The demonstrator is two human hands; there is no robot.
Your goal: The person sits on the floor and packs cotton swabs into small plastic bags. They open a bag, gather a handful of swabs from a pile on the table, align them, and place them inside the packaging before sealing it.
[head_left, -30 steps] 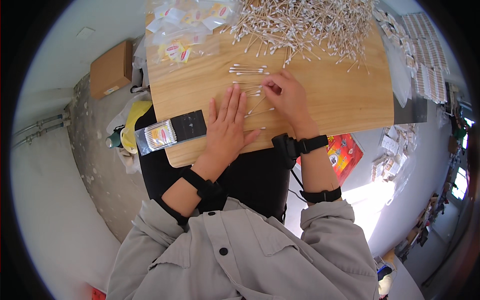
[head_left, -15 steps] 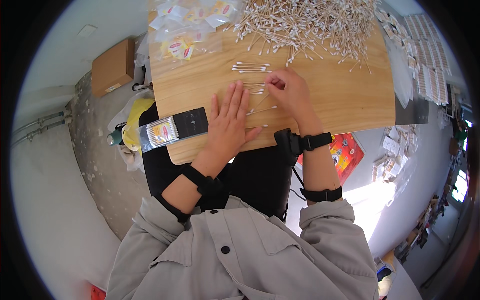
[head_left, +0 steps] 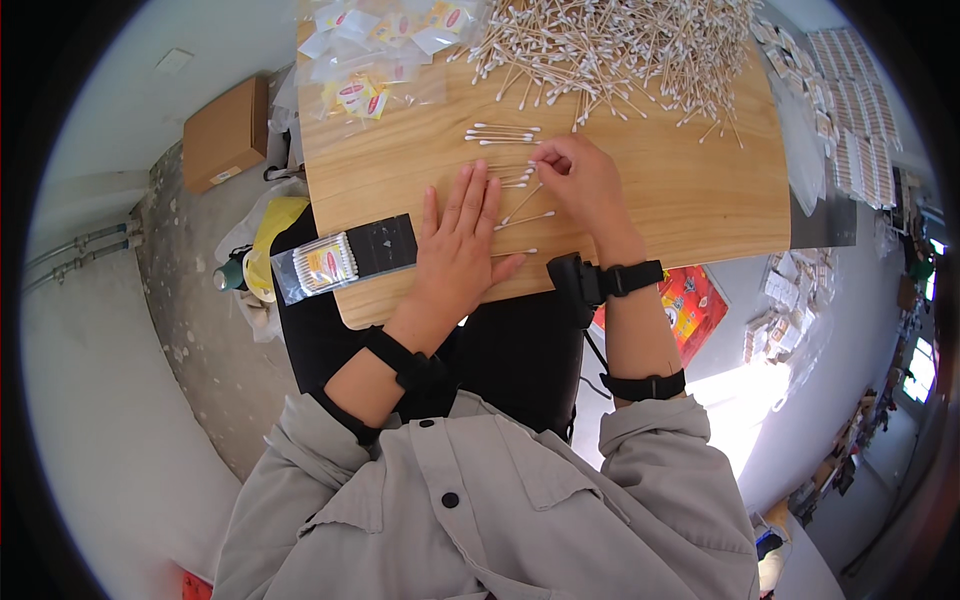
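Observation:
My left hand [head_left: 457, 235] lies flat on the wooden table with its fingers stretched out. Its fingertips rest over the ends of several loose cotton swabs [head_left: 512, 184], whose white tips stick out to the right. Thumb and forefinger pinched together, my right hand [head_left: 580, 180] is at the tip of the uppermost of these swabs; whether something is between its fingers is hidden. Just beyond both hands, a small row of cotton swabs [head_left: 505, 135] lies side by side. Left of my left hand, a clear packet of cotton swabs [head_left: 327, 262] lies on a black strip [head_left: 385, 245].
A big heap of loose cotton swabs [head_left: 620, 50] covers the table's far side. Clear bags with printed cards [head_left: 365, 90] lie at the far left. Right of the table are stacked swab packs [head_left: 860, 150]. A cardboard box [head_left: 225, 135] stands on the left.
My right hand has shifted very slightly to the right, and a swab tip now shows beside its fingertips. My left hand stays in place.

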